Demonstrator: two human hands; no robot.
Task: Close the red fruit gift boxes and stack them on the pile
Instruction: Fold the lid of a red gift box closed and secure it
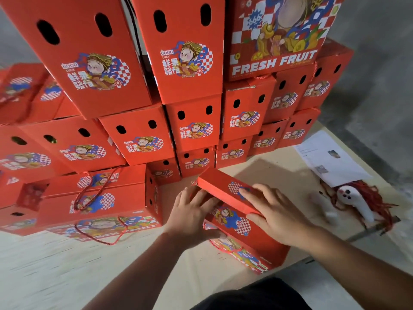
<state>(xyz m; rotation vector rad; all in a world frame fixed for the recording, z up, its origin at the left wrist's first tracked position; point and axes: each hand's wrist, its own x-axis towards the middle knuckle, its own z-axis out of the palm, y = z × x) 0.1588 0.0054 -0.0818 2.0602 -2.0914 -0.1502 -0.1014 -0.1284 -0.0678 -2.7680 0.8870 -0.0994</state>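
A red fruit gift box (257,240) stands on the wooden board in front of me, its top flaps (220,185) partly folded down. My left hand (190,214) lies flat on the box's left side, fingers spread over the flap edge. My right hand (274,211) presses down on the upper flap with straight fingers. Behind it rises a tall pile of closed red boxes (190,121) with cartoon prints and oval holes. More closed boxes (96,204) with red cord handles lie at the left.
A pale wooden board (67,265) covers the floor. At the right lie printed sheets of paper (328,157), a white tool (357,204) and a bundle of red cords (377,198). A grey concrete wall (380,52) stands behind.
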